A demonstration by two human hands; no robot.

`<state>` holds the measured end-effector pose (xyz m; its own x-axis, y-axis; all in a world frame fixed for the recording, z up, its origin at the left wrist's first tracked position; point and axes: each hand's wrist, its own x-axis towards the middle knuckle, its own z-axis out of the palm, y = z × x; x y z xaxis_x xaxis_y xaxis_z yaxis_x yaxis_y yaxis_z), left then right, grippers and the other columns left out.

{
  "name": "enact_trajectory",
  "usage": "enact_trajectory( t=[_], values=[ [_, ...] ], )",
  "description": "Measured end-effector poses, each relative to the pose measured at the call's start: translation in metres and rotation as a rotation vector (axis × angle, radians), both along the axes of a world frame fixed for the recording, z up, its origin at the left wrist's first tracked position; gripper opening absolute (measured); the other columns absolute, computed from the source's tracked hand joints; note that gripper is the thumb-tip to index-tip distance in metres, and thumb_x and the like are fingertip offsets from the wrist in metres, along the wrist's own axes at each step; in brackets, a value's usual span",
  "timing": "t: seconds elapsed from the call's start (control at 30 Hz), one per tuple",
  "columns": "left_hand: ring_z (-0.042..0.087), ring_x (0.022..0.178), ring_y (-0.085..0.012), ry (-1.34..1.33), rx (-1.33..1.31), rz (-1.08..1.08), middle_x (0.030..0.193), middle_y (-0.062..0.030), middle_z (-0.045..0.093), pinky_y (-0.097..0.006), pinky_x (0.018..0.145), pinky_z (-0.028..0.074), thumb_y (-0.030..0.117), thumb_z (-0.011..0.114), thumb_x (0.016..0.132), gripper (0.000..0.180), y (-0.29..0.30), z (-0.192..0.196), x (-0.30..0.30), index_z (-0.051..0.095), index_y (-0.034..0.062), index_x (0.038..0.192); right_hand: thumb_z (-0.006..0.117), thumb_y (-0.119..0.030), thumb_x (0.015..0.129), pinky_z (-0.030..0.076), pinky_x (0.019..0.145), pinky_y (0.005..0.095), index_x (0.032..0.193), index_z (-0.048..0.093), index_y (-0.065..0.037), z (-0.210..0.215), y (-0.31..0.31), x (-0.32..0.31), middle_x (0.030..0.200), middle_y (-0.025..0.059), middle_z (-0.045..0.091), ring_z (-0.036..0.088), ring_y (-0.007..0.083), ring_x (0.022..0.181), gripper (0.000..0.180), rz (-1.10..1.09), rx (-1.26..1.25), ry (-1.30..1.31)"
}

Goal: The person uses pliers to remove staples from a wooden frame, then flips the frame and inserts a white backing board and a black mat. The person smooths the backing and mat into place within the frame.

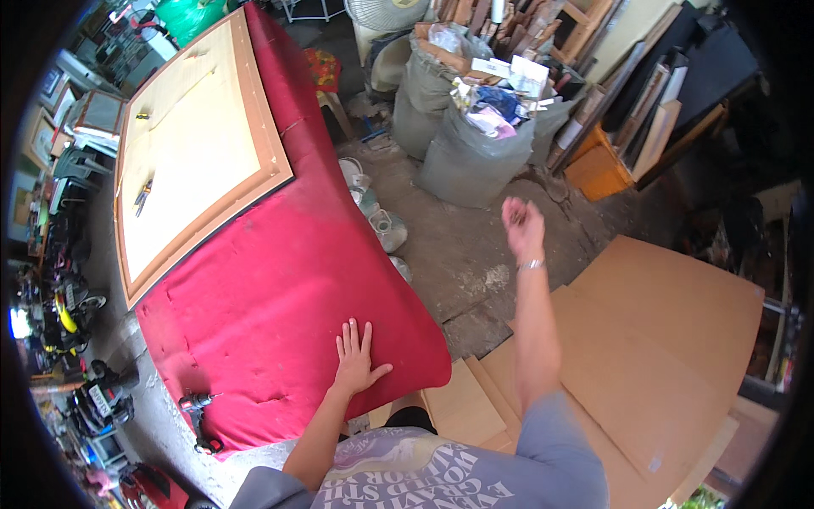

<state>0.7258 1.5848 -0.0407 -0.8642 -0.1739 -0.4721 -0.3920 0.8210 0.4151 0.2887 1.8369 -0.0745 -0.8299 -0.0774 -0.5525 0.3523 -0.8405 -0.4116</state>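
My left hand [356, 360] lies flat with fingers spread on the red cloth [297, 280] that covers a long table. Out over the floor to the right, my right hand [524, 229] is raised with its fingers curled. Something small and dark seems to sit in that palm, too blurred to name. A large framed panel [203, 127], pale with a brown border, rests on the far part of the table. On the panel lie a pair of dark and yellow hand tools [144, 197]. A cordless drill [200, 420] sits at the cloth's near left corner.
Stuffed grey sacks [475, 157] stand beyond my right hand, near an orange bin [600, 165] with wood offcuts. Plastic jugs [387, 231] line the table's right side. Big cardboard sheets [661, 356] lie at my right. Motorcycles [72, 297] are parked along the left.
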Motion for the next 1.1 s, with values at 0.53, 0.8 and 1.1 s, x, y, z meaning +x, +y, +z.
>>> enact_trajectory(
  t=[0.53,0.8,1.1],
  values=[
    [-0.003,0.155,-0.0482,-0.068,0.144,0.045,0.168,-0.0301,-0.003,-0.060,0.124,0.007,0.062,0.073,0.083,0.116,-0.007,-0.005,0.000,0.007,0.0157,0.166,0.047,-0.010,0.107,0.061,0.092,0.0348,0.114,0.054,0.011,-0.048,-0.075,-0.258,0.108,0.0185,0.065,0.068,0.0286,0.100,0.024,-0.121,0.245,0.151],
    [0.001,0.157,-0.0431,-0.033,0.186,0.079,0.169,-0.0244,0.003,-0.057,0.125,0.010,0.047,0.079,0.084,0.112,-0.010,0.010,-0.006,0.008,0.0181,0.166,0.060,-0.015,0.103,0.044,0.061,0.0259,0.112,0.064,-0.001,-0.016,-0.082,-0.133,0.070,-0.0005,0.051,0.052,0.0127,0.063,0.018,0.191,0.487,0.400],
    [-0.001,0.158,-0.0410,0.141,0.283,0.032,0.170,-0.0226,-0.002,-0.057,0.125,0.010,0.029,0.082,0.082,0.114,-0.016,-0.004,0.009,0.006,0.0144,0.165,0.055,-0.039,0.106,0.028,0.051,0.0252,0.095,0.062,-0.011,-0.028,-0.096,0.161,0.075,-0.0044,0.049,0.036,0.0087,0.058,0.031,0.597,1.013,0.114]
  ],
)
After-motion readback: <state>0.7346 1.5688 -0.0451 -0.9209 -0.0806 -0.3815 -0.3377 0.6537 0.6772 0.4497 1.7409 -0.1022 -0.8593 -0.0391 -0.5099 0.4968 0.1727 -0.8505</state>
